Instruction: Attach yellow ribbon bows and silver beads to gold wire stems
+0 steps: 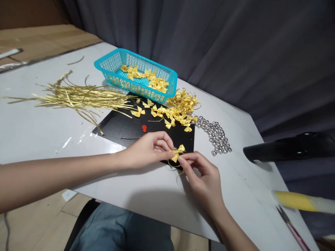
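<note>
Between my two hands is a yellow ribbon bow [179,151], held just above the near corner of a black mat [117,125]. My left hand [154,148] pinches the bow's left side between thumb and fingers. The fingertips of my right hand [201,170] are closed at its lower right side, where a thin gold cord [171,165] loops below. What exactly the right fingertips grip is partly hidden. Several loose yellow bows [170,115] lie on the far part of the mat, and a small red piece [144,128] lies beyond my left hand.
A blue basket [170,94] with yellow bows stands behind the mat. Gold cords [78,96] spread at left. Bows with cord loops [185,101] and silver beads [216,137] lie right of it. A black cylinder [274,150], yellow-handled tool [295,201] and tweezers-like tool [291,226] are at right.
</note>
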Available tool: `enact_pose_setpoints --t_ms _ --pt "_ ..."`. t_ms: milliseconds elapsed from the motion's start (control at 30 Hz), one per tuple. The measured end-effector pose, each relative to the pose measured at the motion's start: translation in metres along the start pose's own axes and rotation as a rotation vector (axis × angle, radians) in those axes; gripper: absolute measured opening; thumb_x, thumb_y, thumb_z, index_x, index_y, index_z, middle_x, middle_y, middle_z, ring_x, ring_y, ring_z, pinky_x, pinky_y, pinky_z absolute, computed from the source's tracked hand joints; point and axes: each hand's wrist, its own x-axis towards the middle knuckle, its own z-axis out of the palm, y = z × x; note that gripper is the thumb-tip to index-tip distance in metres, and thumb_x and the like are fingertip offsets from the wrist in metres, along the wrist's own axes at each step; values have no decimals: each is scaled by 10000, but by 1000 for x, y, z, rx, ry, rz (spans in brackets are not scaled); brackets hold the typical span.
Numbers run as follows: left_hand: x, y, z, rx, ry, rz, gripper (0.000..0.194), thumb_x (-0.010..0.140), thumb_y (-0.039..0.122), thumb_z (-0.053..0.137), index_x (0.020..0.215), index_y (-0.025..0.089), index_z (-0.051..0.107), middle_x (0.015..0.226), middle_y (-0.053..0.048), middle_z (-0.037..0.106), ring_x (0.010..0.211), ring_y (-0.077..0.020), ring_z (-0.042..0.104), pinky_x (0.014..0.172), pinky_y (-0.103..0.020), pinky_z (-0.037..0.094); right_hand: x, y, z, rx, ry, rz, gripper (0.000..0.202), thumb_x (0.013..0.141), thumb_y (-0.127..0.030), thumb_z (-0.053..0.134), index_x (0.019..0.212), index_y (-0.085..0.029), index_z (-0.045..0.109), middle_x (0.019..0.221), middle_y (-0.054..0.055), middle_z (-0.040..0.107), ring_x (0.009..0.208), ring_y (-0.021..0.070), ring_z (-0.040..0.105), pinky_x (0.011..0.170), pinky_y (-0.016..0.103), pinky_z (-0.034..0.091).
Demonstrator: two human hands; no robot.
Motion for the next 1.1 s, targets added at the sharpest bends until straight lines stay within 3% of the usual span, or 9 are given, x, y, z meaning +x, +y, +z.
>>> enact_pose_setpoints --t_ms 633,1100 --pt "-1 2 -1 -51 -67 98 220 814 198 710 825 166 492 757 34 573 707 -82 557 677 -210 424 -1 1 6 78 53 -2 103 875 -233 631 783 -202 665 651 -11 619 573 123 548 547 231 432" --pt "1 -1 -1 -134 -95 76 245 782 197 738 807 167 496 728 42 575 680 -81 558 665 -209 424 -3 2 10 183 64 1 96 885 -204 617 793 -202 642 637 -31 569 537 93 495 503 193 395"
